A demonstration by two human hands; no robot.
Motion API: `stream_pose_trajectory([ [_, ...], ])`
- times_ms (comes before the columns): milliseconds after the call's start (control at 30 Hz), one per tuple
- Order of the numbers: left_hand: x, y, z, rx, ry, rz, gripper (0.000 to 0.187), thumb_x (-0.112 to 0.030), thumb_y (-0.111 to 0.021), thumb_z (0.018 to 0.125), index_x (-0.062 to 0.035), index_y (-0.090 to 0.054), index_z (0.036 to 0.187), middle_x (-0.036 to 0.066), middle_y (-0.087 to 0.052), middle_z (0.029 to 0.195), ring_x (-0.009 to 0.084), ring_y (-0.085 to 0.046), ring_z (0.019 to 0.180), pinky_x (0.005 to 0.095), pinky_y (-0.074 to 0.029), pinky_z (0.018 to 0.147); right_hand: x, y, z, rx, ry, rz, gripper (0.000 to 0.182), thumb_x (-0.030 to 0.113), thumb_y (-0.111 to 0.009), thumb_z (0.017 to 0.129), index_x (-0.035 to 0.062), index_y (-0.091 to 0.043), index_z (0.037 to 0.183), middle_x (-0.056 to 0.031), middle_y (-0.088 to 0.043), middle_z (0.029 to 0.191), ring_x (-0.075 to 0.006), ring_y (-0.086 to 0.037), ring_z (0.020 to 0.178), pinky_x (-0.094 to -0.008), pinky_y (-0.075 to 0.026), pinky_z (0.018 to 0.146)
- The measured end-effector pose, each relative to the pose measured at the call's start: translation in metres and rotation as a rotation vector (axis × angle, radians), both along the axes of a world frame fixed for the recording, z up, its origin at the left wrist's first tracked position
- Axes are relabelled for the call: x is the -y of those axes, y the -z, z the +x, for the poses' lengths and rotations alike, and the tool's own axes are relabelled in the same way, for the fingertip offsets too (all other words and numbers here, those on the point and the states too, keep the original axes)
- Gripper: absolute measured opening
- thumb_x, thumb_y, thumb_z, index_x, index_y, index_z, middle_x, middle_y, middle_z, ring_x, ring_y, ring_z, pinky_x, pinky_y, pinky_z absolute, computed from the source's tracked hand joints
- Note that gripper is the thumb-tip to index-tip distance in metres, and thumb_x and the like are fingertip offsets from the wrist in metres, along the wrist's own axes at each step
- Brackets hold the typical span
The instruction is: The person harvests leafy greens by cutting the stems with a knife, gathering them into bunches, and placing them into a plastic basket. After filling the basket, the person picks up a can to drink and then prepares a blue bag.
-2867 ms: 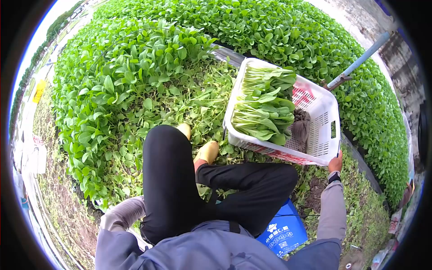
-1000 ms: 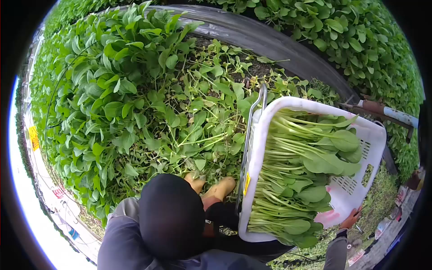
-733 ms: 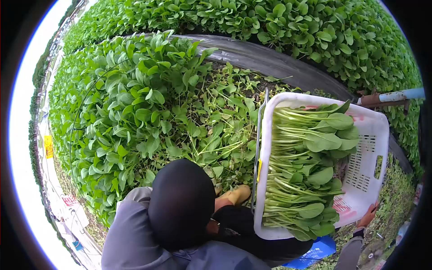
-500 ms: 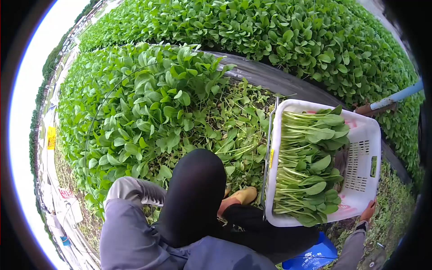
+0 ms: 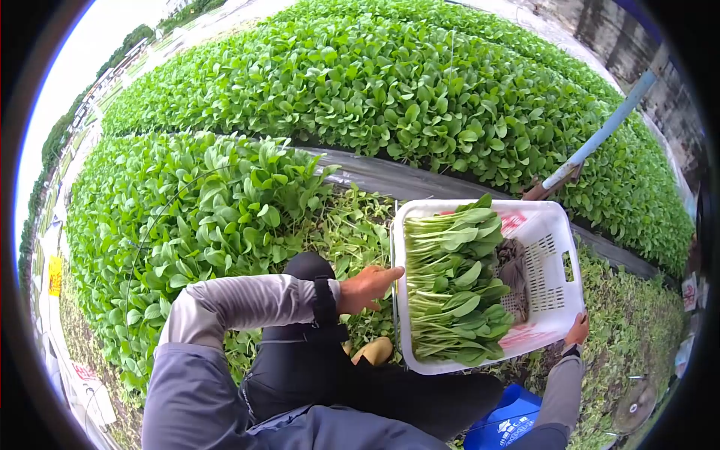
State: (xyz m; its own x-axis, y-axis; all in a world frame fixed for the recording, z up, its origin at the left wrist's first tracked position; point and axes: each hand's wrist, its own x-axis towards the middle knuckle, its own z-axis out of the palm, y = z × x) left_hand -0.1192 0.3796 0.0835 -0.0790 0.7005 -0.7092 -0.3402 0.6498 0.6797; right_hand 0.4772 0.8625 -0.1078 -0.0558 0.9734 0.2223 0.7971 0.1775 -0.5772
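A white plastic basket (image 5: 491, 362) stands tilted at the right, with a neat row of leafy greens (image 5: 457, 281) along its left half and a dark cloth (image 5: 513, 274) beside them. My left hand (image 5: 370, 289) is at the basket's left rim, fingertips at or very near the edge; its fingers are partly bunched, and whether they grip is unclear. At the lower right corner, my right hand (image 5: 577, 330) is closed round the rim. A metal handle runs down the basket's left side.
Dense leafy plants (image 5: 195, 225) grow at the left and across the back (image 5: 390, 90). Dark plastic sheeting (image 5: 420, 180) lies between the beds. A blue pole (image 5: 600, 135) slants at the right. A blue bag (image 5: 504, 420) is below the basket.
My left hand has come into view and reached the basket's left side. The view has shifted, so the basket appears farther left and lower. My right hand stays at its corner.
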Motion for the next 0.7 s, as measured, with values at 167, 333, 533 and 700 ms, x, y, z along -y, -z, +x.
stream_pose_trajectory([
  [167, -0.046, 0.054, 0.011, 0.142, -0.212, -0.113, 0.073, -0.055, -0.042, 0.107, -0.0018, -0.036, 0.157, 0.022, -0.05, 0.151, 0.0379, -0.05, 0.137, 0.0592, -0.039, 0.115, 0.017, -0.019, -0.009, 0.015, 0.037, -0.002, 0.055, 0.037, -0.054, 0.105, -0.0034, -0.056, 0.144, -0.0292, -0.063, 0.136, -0.0445, -0.06, 0.123, -0.0453, -0.046, 0.106],
  [333, -0.079, 0.073, 0.02, 0.056, -0.347, -0.168, 0.083, -0.074, -0.057, 0.093, -0.0022, -0.048, 0.135, 0.007, -0.053, 0.093, 0.0217, -0.056, 0.078, 0.0466, -0.047, 0.069, -0.006, 0.005, 0.005, 0.056, 0.094, -0.037, 0.056, 0.038, -0.055, 0.106, -0.005, -0.057, 0.14, -0.028, -0.063, 0.137, -0.0411, -0.062, 0.124, -0.044, -0.047, 0.106],
  [533, -0.094, 0.079, -0.005, 0.104, -0.541, 0.037, 0.102, -0.079, -0.058, 0.088, 0.0066, -0.047, 0.142, 0.016, -0.052, 0.126, 0.026, -0.05, 0.111, 0.0407, -0.04, 0.093, -0.008, 0.034, 0.021, -0.066, 0.175, -0.014, 0.054, 0.042, -0.064, 0.101, -0.008, -0.07, 0.12, -0.0247, -0.075, 0.108, -0.0375, -0.074, 0.089, -0.0466, -0.059, 0.078],
  [700, -0.094, 0.06, -0.077, 0.318, -0.684, 0.204, 0.104, -0.073, -0.06, 0.091, 0.0071, -0.041, 0.154, 0.023, -0.053, 0.15, 0.0336, -0.06, 0.131, 0.0482, -0.048, 0.109, 0.032, 0.066, 0.001, -0.248, 0.268, -0.085, 0.06, 0.045, -0.063, 0.1, -0.0127, -0.07, 0.115, -0.0276, -0.075, 0.104, -0.0416, -0.074, 0.086, -0.0506, -0.058, 0.076],
])
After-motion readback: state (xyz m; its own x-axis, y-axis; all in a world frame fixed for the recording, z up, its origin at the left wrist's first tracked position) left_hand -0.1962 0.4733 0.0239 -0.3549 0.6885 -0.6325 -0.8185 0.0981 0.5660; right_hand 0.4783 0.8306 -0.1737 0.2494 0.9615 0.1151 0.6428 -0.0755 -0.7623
